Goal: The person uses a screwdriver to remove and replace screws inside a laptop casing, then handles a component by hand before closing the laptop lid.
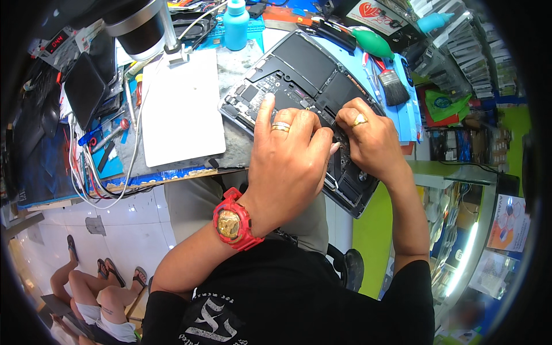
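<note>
An opened laptop base (305, 57), its black batteries and circuit board bared, lies slantwise at the bench's front edge and overhangs it. My left hand (290, 158), with rings and a red watch (233, 224), rests over the middle of it. Its little finger is stretched out over the board, while the index finger and thumb come together in a pinch. Close to its right, my right hand (371, 138), also ringed, is closed with bent fingers over the laptop's inside. What either hand's fingertips grip is hidden or too small to make out.
A white panel (183, 109) lies left of the laptop, under a microscope (138, 31). Behind stand a blue bottle (236, 26), a green air blower (372, 43) and a black-bristled brush (393, 86). Tools and a white cable (135, 150) crowd the left. A seated person's legs (95, 290) show lower left.
</note>
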Tool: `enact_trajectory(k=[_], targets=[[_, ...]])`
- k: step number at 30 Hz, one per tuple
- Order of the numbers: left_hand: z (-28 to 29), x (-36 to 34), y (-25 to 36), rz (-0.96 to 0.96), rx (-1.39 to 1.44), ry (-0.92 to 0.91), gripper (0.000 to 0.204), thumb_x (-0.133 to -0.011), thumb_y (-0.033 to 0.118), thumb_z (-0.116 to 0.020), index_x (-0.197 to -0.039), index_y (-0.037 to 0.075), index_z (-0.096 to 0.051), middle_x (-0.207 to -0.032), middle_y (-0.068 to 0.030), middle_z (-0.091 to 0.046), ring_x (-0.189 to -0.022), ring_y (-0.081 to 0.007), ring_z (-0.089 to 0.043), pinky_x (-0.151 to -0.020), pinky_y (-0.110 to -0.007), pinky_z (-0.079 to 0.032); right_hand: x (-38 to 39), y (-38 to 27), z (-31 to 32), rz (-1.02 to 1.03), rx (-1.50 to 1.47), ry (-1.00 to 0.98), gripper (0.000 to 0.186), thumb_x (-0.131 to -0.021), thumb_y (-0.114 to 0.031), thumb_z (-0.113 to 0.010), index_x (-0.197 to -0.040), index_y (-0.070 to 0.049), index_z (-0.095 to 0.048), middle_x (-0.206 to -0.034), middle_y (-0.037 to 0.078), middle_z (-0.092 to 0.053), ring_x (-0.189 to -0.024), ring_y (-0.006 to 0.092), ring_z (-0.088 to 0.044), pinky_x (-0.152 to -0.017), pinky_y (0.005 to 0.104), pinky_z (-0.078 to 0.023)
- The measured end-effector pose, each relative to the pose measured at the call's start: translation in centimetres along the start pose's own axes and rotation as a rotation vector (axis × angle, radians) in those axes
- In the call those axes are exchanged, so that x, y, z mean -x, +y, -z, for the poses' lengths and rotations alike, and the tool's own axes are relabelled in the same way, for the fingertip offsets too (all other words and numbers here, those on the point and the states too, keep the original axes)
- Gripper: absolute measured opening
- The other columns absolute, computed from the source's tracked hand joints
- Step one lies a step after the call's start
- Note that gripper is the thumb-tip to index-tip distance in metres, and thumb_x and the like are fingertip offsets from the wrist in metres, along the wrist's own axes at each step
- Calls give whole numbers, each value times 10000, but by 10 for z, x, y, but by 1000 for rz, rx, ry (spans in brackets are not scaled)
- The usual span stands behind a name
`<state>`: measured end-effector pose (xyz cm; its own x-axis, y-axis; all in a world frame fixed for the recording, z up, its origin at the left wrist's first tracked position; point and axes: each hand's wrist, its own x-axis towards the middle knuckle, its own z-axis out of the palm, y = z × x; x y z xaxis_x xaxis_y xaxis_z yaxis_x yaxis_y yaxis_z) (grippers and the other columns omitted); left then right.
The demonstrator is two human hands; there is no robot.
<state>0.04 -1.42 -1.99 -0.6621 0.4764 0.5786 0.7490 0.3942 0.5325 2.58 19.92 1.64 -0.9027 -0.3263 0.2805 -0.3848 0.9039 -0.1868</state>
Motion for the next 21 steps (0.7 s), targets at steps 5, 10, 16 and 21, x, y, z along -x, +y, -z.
enact_trajectory(k=[5, 10, 16, 21], targets=[[-6, -15, 0, 64, -7, -37, 101, -930, 111, -746, -1002, 42, -734, -1084, -129, -634, -1103, -357, -622, -1171, -653, -342, 4, 0, -3, -30, -68, 64, 187, -874, 53, -670, -1034, -41, -648, -938, 98, -691, -735, 339, -726, -621, 427, -571], [-12, -31, -3, 72, 22, -72, 98, -954, 97, -710, -973, 6, -741, -1139, -170, -627, -1174, -392, -589, -1183, -677, -318, 8, 2, -5, -28, -108, 136, 181, -888, 57, -669, -1038, -41, -641, -933, 98, -690, -732, 347, -719, -613, 430, -560], [-20, -35, -7, 57, 88, -142, 123, -984, 83, -666, -956, -24, -719, -1216, -218, -619, -1287, -430, -541, -1215, -678, -273, 8, 6, -6, 18, -122, 212, 204, -865, 63, -671, -1029, -50, -629, -931, 87, -678, -721, 340, -714, -599, 430, -551], [-22, -35, -9, 66, 185, -178, 117, -950, 49, -642, -982, -34, -717, -1205, -250, -613, -1357, -496, -504, -1216, -728, -226, 9, 6, -6, 10, -116, 197, 196, -853, 64, -657, -1005, -52, -617, -947, 87, -668, -708, 327, -711, -595, 424, -555]])
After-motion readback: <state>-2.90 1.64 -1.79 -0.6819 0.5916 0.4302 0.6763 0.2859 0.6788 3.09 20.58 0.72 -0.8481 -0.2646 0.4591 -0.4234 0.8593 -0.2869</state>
